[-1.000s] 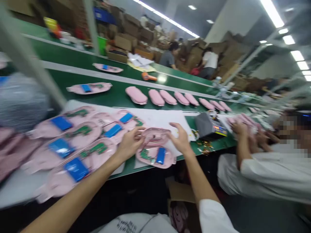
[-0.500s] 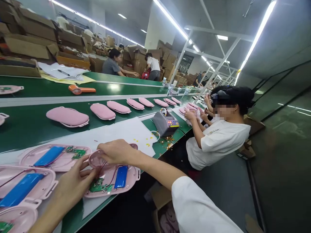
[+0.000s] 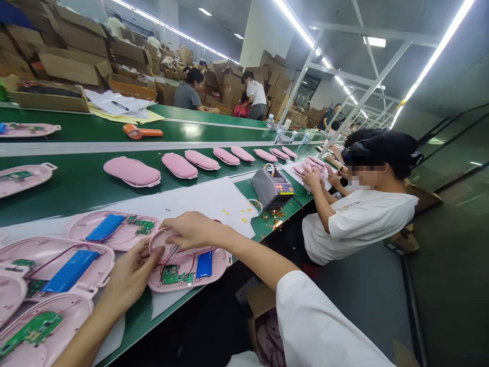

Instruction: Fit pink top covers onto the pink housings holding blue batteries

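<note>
Pink plastic is what both hands hold in the head view; the left hand [image 3: 132,275] pinches the near left end of an upper shell [image 3: 157,241] between thumb and fingers; the right hand [image 3: 193,232] grasps the same piece from above, its fingers bent over the rim; the upper shell is raised and tilted above a lower shell [image 3: 219,267], which lies open at the near edge of the green table [image 3: 74,196]; red and dark wires [image 3: 166,261] run down beside the left thumb towards a green circuit board [image 3: 173,276] in the lower shell, with a blue battery [image 3: 204,264] to the right of the board.

Left of the hands, more open shells [image 3: 81,225] sit close together, with green boards in them and blue batteries in some; a white sheet [image 3: 202,196] spreads beyond the hands, yellow bits [image 3: 226,211] scattered at its right part; past it stands a grey machine [image 3: 272,187] with a lit panel, gold-coloured scraps [image 3: 277,214] just beside it; closed pink cases [image 3: 132,172] form a row along the table, and an orange tool [image 3: 143,132] lies farther back; at the right a person [image 3: 367,209] in a white shirt handles pink pieces [image 3: 305,168].
</note>
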The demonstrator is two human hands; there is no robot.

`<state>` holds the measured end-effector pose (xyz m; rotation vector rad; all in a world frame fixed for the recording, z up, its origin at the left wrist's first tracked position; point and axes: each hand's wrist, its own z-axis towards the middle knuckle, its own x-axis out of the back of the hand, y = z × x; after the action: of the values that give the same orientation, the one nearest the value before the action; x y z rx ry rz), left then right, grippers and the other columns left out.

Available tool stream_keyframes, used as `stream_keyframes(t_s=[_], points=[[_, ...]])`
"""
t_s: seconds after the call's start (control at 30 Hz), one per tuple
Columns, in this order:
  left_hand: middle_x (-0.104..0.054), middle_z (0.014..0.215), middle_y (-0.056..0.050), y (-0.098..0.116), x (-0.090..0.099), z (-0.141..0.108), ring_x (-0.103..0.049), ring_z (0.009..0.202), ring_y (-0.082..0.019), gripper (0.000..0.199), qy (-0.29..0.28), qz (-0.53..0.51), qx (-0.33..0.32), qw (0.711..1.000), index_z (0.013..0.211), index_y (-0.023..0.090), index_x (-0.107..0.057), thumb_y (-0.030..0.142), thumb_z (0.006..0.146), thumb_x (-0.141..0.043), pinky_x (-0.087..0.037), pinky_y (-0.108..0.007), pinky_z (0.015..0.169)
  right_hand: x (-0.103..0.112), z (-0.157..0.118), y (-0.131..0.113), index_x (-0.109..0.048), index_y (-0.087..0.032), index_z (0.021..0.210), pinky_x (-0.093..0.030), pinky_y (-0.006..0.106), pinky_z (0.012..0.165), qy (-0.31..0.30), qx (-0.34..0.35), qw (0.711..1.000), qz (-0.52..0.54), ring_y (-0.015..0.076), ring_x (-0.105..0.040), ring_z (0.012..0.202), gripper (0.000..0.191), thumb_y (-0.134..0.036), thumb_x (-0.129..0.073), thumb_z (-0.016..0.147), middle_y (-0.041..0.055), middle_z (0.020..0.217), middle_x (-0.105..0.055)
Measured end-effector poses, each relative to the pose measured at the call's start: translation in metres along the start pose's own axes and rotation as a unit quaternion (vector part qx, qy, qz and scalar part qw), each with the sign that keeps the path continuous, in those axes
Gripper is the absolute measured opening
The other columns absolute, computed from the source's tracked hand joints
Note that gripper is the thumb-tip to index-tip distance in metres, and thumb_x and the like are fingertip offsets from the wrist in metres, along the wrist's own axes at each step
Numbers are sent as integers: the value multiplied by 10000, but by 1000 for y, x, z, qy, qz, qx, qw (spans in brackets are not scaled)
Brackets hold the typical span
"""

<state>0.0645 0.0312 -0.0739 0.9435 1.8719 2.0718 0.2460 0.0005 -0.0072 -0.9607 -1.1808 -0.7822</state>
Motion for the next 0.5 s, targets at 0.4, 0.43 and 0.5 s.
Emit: stream_keyframes(t_s=[0.4,0.43,0.5], points=[[-546,549,76,2,3,-7,-517,511,-160,496,44,24,64,997,819,263,-473,701,669,-652,-387,-230,449,-37,-210,121,-566,-162,831,-530,241,515,604,-483,470,426,112,-583,517,426,-585,-529,845,8,646,-624],[-551,538,77,4,3,-7,-525,501,-171,475,48,49,61,996,844,277,-490,699,678,-632,-389,-239,440,-38,-224,139,-566,-156,842,-538,248,510,594,-491,460,442,121,-599,526,453,-606,-518,846,22,656,-638],[-553,506,80,5,4,-6,-543,481,-193,452,68,115,46,990,886,304,-521,710,696,-576,-402,-259,423,-37,-238,167,-591,-139,851,-565,274,530,568,-494,446,484,154,-649,593,489,-626,-570,814,67,720,-682]])
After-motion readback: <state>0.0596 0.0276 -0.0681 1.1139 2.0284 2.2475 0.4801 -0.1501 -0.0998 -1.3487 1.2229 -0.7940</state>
